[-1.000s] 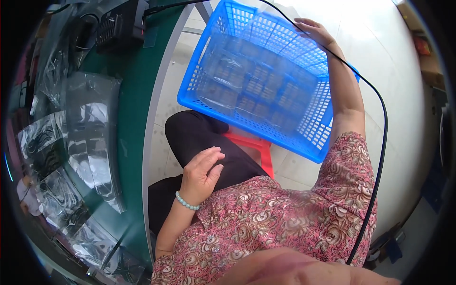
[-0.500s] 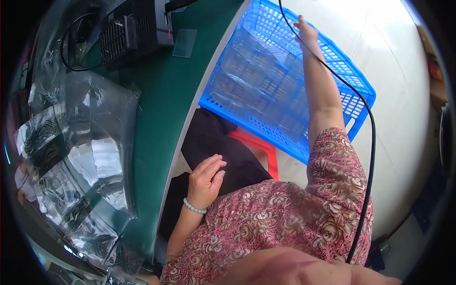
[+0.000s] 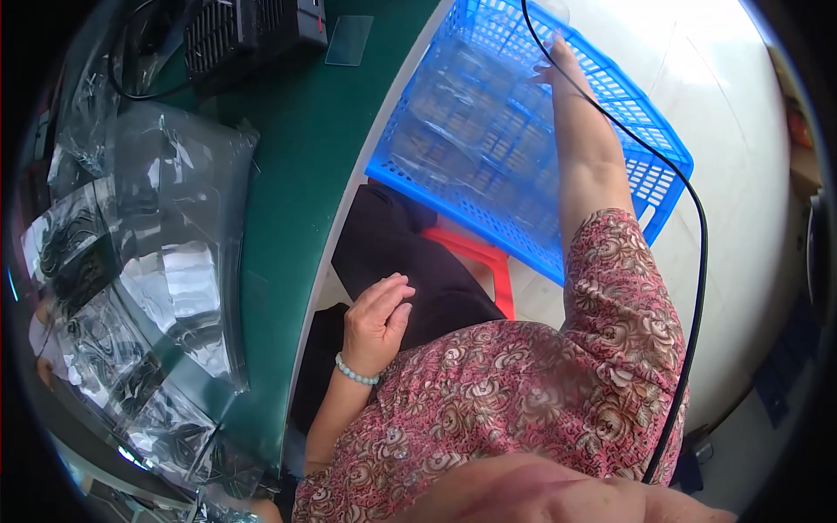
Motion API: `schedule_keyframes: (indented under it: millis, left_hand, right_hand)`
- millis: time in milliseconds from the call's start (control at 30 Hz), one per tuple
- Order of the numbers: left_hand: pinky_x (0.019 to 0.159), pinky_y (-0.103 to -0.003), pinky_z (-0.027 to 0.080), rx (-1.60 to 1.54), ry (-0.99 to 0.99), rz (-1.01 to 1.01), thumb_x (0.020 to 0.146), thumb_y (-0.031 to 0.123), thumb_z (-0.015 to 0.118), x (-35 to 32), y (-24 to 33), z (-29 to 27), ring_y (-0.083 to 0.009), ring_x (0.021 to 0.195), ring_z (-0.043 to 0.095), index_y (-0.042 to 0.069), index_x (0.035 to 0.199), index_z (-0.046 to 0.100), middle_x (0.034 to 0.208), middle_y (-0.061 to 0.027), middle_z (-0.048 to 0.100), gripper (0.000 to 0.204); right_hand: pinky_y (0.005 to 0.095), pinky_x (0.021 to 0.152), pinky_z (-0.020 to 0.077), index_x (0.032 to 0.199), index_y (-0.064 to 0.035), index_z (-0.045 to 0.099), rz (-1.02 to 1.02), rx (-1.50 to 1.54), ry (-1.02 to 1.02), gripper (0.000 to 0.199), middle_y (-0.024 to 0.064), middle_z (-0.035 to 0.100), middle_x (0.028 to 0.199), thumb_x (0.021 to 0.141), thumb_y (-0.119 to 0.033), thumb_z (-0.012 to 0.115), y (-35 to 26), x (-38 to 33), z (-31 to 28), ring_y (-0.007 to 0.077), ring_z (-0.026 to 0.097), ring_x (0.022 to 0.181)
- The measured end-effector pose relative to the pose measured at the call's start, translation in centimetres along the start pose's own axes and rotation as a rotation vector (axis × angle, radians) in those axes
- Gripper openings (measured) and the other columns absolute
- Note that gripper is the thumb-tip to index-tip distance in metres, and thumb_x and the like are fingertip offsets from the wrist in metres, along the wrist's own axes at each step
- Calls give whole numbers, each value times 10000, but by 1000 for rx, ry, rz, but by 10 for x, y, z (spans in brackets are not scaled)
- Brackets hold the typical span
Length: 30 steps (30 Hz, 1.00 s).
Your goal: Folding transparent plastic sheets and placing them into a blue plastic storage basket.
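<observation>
My right arm stretches out over a blue plastic basket (image 3: 523,244). At its end, my right hand (image 3: 560,65) is inside the far right part of the basket, with its fingers apart and nothing visible in them. Clear plastic pieces or bags (image 3: 462,105) lie in the basket; their exact shape is hard to make out. My left hand (image 3: 375,327) rests near my lap, by the table's edge. It is empty, its fingers loosely extended and the thumb apart, with a pale green bead bracelet (image 3: 356,370) on the wrist.
A green table (image 3: 279,235) runs along the left. On it are a stack of clear plastic bags (image 3: 179,261), a black vented device (image 3: 253,39) and a small clear sheet (image 3: 350,40). A red stool (image 3: 501,288) stands beneath the basket. A black cable (image 3: 697,261) hangs across my right side.
My right hand has turned, its fingers now pointing more to the left and into the basket. My left hand stays almost still. The whole view has shifted slightly.
</observation>
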<state>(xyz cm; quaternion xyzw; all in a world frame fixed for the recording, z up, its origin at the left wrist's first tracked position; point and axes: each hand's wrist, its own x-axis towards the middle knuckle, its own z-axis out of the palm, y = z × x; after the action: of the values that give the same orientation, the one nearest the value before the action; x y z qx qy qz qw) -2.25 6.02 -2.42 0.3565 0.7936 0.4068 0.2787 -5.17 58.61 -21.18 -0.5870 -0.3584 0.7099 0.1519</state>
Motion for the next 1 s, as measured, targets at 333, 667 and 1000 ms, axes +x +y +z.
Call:
schedule_keyframes:
  millis: [333,667,1000]
  left_hand:
    - [912,-403,544,-28,25,-10,804,4,682,5,-4,3,-330,1055,675,31,1011,691,1102,-148,701,210]
    - [894,-396,549,-47,20,-16,810,5,676,10,-4,5,-330,1027,681,31,1024,690,1091,-152,704,216]
    - [897,-401,547,-25,58,-23,807,3,672,8,-3,8,-328,1028,680,32,1029,688,1091,-152,702,224]
  right_hand:
    - [717,1019,338,1559,-36,209,-90,27,-292,1003,227,139,1626,903,-763,423,8,-20,-43,543,184,1438]
    - [666,1025,378,1544,-121,324,-280,-318,-105,974,210,285,1589,850,-779,506,-24,-22,21,436,325,1424]
    - [743,1082,190,1569,-173,246,-152,-136,-191,973,167,81,1651,854,-775,516,12,-13,-1,498,117,1476]
